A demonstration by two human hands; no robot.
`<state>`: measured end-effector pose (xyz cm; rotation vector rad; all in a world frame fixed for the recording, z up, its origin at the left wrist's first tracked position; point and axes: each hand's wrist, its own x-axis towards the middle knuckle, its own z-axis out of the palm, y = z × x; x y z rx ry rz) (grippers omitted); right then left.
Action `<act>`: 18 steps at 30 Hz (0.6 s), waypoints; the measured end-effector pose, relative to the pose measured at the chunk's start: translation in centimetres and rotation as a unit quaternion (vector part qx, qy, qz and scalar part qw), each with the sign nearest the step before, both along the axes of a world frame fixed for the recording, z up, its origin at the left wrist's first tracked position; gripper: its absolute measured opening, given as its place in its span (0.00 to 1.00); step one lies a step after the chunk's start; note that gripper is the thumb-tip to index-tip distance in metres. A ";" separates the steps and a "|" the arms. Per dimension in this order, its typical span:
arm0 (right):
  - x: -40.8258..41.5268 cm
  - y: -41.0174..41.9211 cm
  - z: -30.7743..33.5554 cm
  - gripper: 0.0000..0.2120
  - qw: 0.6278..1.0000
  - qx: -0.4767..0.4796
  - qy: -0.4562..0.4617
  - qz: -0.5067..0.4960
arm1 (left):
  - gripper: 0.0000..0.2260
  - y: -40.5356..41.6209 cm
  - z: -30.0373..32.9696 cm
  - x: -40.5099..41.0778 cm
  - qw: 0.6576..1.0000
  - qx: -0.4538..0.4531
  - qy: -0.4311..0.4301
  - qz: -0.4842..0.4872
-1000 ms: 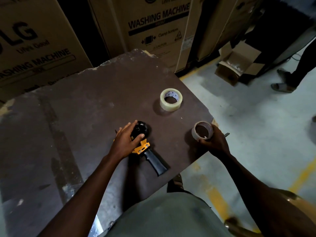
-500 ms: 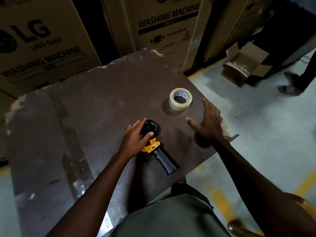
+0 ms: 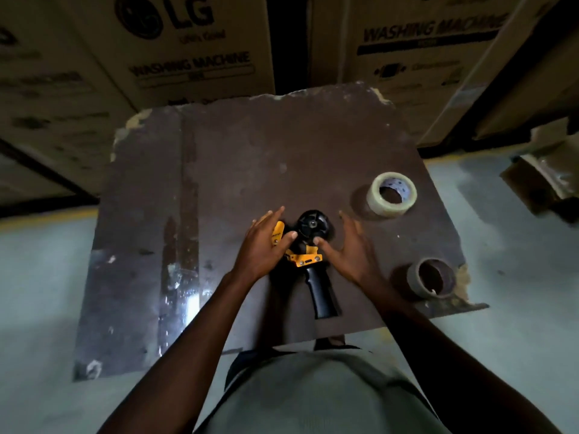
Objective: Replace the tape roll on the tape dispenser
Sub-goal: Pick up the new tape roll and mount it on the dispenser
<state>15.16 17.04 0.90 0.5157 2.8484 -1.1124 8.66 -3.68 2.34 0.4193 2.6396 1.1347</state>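
Note:
The tape dispenser [image 3: 310, 245], black with yellow parts and a black handle pointing toward me, lies flat on the dark brown board [image 3: 225, 170]. Its black hub is bare, with no roll on it. My left hand [image 3: 264, 245] rests on the dispenser's yellow left side, thumb against it. My right hand [image 3: 347, 249] is just right of the hub, fingers spread, thumb touching the yellow bracket. A full clear tape roll [image 3: 391, 195] lies flat to the right. An empty brown cardboard core [image 3: 430, 281] sits near the board's right front corner.
Large washing-machine cartons [image 3: 175, 57] stand close behind the board. An open cardboard box [image 3: 539, 173] lies on the floor at the right. The board's edges are chipped, and grey floor surrounds it.
My right hand let go of the empty core at the board's right corner and came left to the dispenser. My left hand stayed on the dispenser. The camera view shifted right.

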 end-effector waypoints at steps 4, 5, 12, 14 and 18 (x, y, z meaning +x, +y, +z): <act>1.1 -0.6 -0.7 0.36 0.999 -0.027 -0.030 0.033 | 0.29 0.1 -0.4 2.0 0.997 0.016 -0.006 0.071; 1.3 -0.7 -0.7 0.35 0.998 -0.023 -0.051 0.033 | 0.28 0.1 -0.6 2.5 0.996 0.017 -0.003 0.085; 2.2 -1.2 -2.6 0.28 0.944 -0.200 -0.261 0.016 | 0.27 -0.2 -0.2 5.6 0.993 0.021 0.006 0.116; 2.2 -1.6 -3.5 0.24 0.906 -0.297 -0.302 -0.014 | 0.27 -0.6 -0.1 6.0 0.993 0.023 0.001 0.118; 2.0 -2.9 -2.7 0.09 0.807 -0.479 -0.341 -0.055 | 0.26 -1.9 0.1 6.0 0.994 0.014 0.001 0.105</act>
